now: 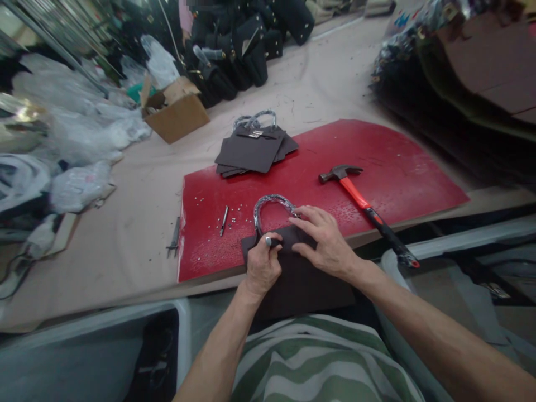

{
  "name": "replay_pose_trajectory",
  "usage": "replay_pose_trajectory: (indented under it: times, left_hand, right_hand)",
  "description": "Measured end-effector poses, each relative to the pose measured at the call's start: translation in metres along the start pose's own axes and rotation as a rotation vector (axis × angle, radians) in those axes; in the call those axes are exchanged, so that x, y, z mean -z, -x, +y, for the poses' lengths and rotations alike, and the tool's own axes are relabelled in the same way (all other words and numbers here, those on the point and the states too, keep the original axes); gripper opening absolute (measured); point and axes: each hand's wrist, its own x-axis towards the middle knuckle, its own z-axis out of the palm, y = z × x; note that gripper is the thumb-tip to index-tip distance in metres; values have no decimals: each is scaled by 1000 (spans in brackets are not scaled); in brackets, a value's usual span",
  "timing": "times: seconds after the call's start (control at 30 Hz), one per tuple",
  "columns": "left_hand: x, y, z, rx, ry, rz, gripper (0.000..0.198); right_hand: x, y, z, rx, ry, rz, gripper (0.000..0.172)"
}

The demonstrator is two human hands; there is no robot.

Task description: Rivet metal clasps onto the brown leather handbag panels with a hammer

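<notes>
A dark brown bag panel [312, 279] lies at the red board's front edge and hangs over towards my lap. A looped handle [274, 199] wrapped in clear plastic rises from its top edge. My left hand [263, 265] is closed on the panel by the handle's left end. A small shiny silver piece and a dark bit show at its fingers; I cannot tell what they are. My right hand [320, 237] rests over the panel's right side, fingers stretched and thumb apart, fingertips by the handle's right end. A claw hammer [355, 195] with an orange-black grip lies to the right.
On the red board [397, 167] are a metal punch [224, 220], small scattered bits and a stack of similar panels [251, 151]. A dark tool [173, 237] lies left of it. Beyond stand a cardboard box [178, 120], black bags [234, 56] and a large dark pile [460, 84].
</notes>
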Motion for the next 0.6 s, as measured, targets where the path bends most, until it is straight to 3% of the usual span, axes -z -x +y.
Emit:
replay_pose_trajectory:
  times: [0.1, 0.17, 0.27, 0.33, 0.4, 0.47, 0.53, 0.6]
  left_hand:
    - [0, -1, 1, 13, 11, -9, 16]
    - [-1, -1, 1, 25, 21, -12, 16]
    - [-3, 0, -1, 29, 40, -5, 17]
    - [-4, 0, -2, 29, 48, 1, 17]
    - [-5, 0, -2, 25, 44, 7, 16]
    - [-5, 0, -2, 21, 32, 7, 16]
    - [-5, 0, -2, 15, 19, 4, 17]
    - [-5, -1, -1, 9, 13, 5, 17]
  right_hand:
    - [28, 6, 17, -113, 128, 202, 39]
    - [47, 12, 32, -266, 310, 226, 40]
    - [68, 20, 52, -547, 553, 12, 41]
    - [76, 20, 60, -674, 585, -142, 33]
    - [80, 13, 64, -792, 425, -165, 17]
    - [83, 2, 64, -936, 48, -122, 6]
    - [87, -11, 59, -1028, -326, -119, 14]
    - [92, -21, 47, -1018, -510, -157, 16]
